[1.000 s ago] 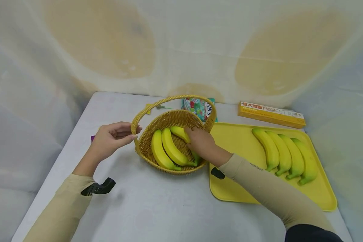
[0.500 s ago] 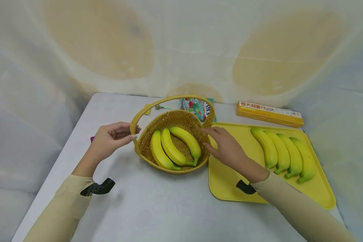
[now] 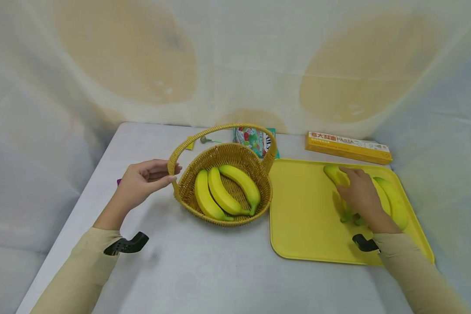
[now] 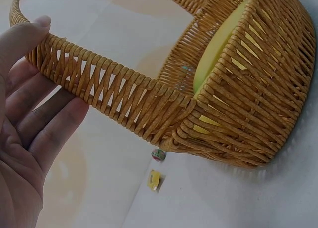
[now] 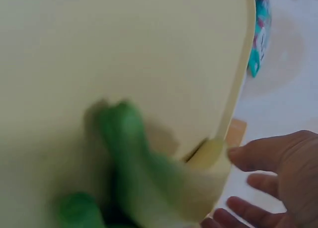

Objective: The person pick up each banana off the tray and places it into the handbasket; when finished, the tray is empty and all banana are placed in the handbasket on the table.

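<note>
My left hand (image 3: 139,181) holds the wicker basket (image 3: 190,207) by the left side of its tall arched handle. The left wrist view shows the thumb on one face of the handle (image 4: 107,84) and the fingers on the other. Inside the basket lie three bananas (image 3: 224,194). My right hand (image 3: 362,196) is over the bananas on the yellow tray (image 3: 298,209), its thumb and fingers spread about the leftmost banana (image 3: 331,172). In the right wrist view the thumb tip is right at that blurred banana (image 5: 159,183). The hand partly hides the other tray bananas (image 3: 394,203).
Behind the tray lies a yellow pasta box (image 3: 347,149). A teal packet (image 3: 255,139) sits behind the basket, with a small yellow item (image 3: 190,144) to its left. Something purple (image 3: 119,181) peeks out behind the left wrist. The white table (image 3: 220,266) has a fabric backdrop.
My right hand has let go of a banana in the basket, withdrawn, and moved right to the bananas on the tray. My left hand stays on the basket handle.
</note>
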`<state>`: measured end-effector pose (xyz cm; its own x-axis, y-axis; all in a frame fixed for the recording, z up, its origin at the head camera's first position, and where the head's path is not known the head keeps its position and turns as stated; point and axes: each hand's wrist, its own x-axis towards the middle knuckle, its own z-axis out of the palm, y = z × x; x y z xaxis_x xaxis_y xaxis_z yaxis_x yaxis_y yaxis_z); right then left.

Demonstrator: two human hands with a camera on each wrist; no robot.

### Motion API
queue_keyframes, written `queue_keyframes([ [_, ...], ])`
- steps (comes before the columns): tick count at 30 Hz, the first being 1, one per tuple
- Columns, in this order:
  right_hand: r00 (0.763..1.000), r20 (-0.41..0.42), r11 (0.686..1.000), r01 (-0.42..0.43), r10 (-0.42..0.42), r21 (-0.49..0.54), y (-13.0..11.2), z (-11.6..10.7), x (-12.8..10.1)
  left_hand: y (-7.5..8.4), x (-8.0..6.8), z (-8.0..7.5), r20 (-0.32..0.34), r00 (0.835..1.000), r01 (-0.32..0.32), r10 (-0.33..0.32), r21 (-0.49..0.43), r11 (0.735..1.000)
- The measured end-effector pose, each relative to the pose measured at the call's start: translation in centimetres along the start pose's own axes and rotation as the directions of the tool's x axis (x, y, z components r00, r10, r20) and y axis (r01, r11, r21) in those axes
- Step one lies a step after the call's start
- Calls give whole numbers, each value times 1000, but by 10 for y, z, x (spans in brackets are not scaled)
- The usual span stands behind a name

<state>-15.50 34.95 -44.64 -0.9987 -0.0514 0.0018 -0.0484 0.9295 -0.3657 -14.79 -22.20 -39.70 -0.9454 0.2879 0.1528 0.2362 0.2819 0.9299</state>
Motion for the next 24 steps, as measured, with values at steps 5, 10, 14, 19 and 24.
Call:
queue_keyframes([
  [5,988,142,996,-49,60,-80,14,-3,0,-1,0,-1,2,1000,-5,5,7,1000],
  [10,978,197,992,-51,73,-115,10,-7,0,-1,0,-1,6,1000,-15,15,3,1000],
  [14,972,224,994,-43,65,-102,3,-11,-1,-1,0,0,4,1000,-7,7,-1,1000],
  [19,974,227,1000,10,-4,-26,-18,-20,-7,-1,1,0,2,1000,-5,5,8,1000],
  [24,967,228,994,111,-112,18,-62,-35,-20,-1,1,0,5,1000,-15,15,14,1000],
])
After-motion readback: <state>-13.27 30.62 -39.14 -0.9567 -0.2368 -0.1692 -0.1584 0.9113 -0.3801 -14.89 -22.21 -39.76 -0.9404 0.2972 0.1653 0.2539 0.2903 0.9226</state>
